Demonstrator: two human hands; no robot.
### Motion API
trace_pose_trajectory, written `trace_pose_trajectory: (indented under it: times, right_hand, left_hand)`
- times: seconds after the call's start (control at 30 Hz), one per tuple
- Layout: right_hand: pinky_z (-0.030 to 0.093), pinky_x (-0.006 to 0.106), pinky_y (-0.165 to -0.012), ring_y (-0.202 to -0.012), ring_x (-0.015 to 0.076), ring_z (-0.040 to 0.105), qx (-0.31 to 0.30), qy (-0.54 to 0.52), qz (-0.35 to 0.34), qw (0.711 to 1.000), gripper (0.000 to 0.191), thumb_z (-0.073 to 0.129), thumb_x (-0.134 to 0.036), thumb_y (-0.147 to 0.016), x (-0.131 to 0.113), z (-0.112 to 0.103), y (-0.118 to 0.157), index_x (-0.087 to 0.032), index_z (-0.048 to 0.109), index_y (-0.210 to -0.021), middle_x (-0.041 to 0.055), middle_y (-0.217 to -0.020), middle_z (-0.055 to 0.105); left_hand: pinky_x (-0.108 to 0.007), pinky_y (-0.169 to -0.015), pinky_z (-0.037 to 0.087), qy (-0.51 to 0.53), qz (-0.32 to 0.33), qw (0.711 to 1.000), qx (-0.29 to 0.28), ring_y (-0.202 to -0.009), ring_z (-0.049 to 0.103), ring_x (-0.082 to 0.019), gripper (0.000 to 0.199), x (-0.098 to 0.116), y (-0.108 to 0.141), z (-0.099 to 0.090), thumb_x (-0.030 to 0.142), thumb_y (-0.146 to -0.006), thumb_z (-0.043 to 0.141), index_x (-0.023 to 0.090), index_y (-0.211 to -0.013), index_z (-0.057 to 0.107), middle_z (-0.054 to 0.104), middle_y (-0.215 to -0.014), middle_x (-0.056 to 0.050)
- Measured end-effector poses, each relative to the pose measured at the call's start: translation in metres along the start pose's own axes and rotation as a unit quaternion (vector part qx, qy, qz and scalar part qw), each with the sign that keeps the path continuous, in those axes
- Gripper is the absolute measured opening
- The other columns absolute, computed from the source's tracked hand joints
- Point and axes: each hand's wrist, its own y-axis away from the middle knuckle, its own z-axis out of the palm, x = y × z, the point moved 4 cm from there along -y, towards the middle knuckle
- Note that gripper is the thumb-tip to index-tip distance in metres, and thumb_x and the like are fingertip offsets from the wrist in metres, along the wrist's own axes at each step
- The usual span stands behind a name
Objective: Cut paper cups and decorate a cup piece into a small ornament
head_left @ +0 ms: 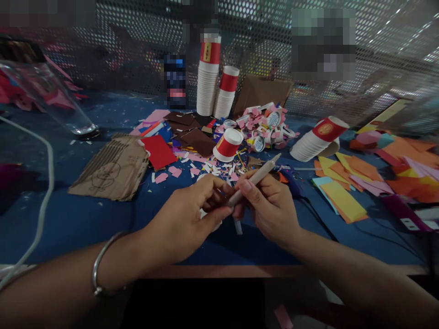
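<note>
Just above the table's front part, my right hand [274,205] grips a pale, pen-like stick [257,179] between thumb and fingers. Its tapered end points up and to the right. My left hand [187,214] pinches at the lower end of the same stick, thumb and fingertips closed there. Behind my left fingers a white object [215,224] is mostly hidden, its kind unclear. A small pale strip [238,227] hangs or lies below the hands. A dark blue tool with an orange tip, apparently a glue gun [291,180], lies beside my right hand.
Paper scraps [206,169] and a red-and-white paper cup [228,144] lie beyond my hands. Cup stacks [207,87] stand at the back; another stack [317,139] leans at right. Cardboard [113,169], a glass bottle [65,100] and a white cable [50,183] are left, coloured papers [343,198] right.
</note>
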Motion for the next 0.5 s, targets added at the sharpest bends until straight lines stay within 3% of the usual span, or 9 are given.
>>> trace_pose_trajectory:
  times: [0.07, 0.13, 0.27, 0.37, 0.43, 0.5]
  right_hand:
    - [0.055, 0.021, -0.044, -0.045, 0.0113, 0.066, 0.007, -0.011, 0.013, 1.0, 0.035, 0.077, -0.052, -0.094, 0.001, 0.002, 0.001, -0.021, 0.062, -0.092, -0.0033, -0.064, 0.07]
    - [0.056, 0.021, -0.043, -0.045, 0.0115, 0.066, 0.008, -0.017, 0.02, 1.0, 0.037, 0.078, -0.054, -0.093, 0.002, 0.003, -0.001, -0.02, 0.062, -0.091, -0.0033, -0.064, 0.071]
    - [0.054, 0.021, -0.041, -0.044, 0.0114, 0.065, 0.075, -0.025, 0.006, 0.997, 0.039, 0.079, -0.056, -0.091, 0.0, -0.012, -0.016, -0.021, 0.062, -0.088, -0.0032, -0.066, 0.073]
    - [0.05, 0.021, -0.04, -0.041, 0.0108, 0.062, 0.138, 0.011, -0.026, 0.99, 0.042, 0.076, -0.06, -0.092, -0.006, -0.031, -0.025, -0.023, 0.058, -0.084, -0.0036, -0.064, 0.071]
    - [0.045, 0.022, -0.038, -0.038, 0.0109, 0.058, 0.085, 0.081, 0.001, 0.993, 0.042, 0.068, -0.062, -0.096, -0.007, -0.032, -0.025, -0.024, 0.057, -0.085, -0.0045, -0.06, 0.068]
    - [0.038, 0.023, -0.039, -0.038, 0.0093, 0.052, -0.02, 0.189, 0.028, 0.981, 0.043, 0.06, -0.061, -0.102, -0.005, -0.024, -0.02, -0.023, 0.056, -0.082, -0.0049, -0.058, 0.062]
  left_hand:
    - [-0.031, -0.077, 0.059, 0.121, -0.062, 0.99, -0.046, -0.083, 0.074, -0.017, 0.018, -0.005, -0.004, 0.002, 0.026, -0.095, 0.068, 0.02, -0.108, 0.057, 0.075, -0.092, -0.003]
    - [-0.031, -0.076, 0.06, 0.161, -0.076, 0.982, -0.066, -0.081, 0.074, -0.017, 0.021, -0.008, -0.007, 0.002, 0.029, -0.095, 0.069, 0.02, -0.107, 0.054, 0.076, -0.091, -0.003]
    - [-0.035, -0.091, 0.058, -0.07, 0.048, 0.996, 0.014, -0.098, 0.073, -0.019, 0.017, -0.007, -0.002, -0.004, 0.017, -0.097, 0.061, 0.022, -0.113, 0.062, 0.077, -0.105, -0.004]
    - [-0.032, -0.085, 0.058, -0.118, 0.045, 0.991, 0.045, -0.091, 0.074, -0.018, 0.019, -0.011, 0.001, -0.008, 0.019, -0.096, 0.064, 0.023, -0.114, 0.067, 0.078, -0.1, -0.002]
    - [-0.028, -0.076, 0.059, -0.037, 0.001, 0.997, 0.07, -0.083, 0.073, -0.017, 0.014, -0.015, -0.003, -0.014, 0.029, -0.095, 0.071, 0.021, -0.105, 0.067, 0.077, -0.094, -0.002]
    - [-0.027, -0.074, 0.059, 0.039, -0.021, 0.995, 0.092, -0.081, 0.073, -0.016, 0.018, -0.019, -0.01, -0.021, 0.034, -0.095, 0.074, 0.02, -0.103, 0.068, 0.078, -0.093, -0.003]
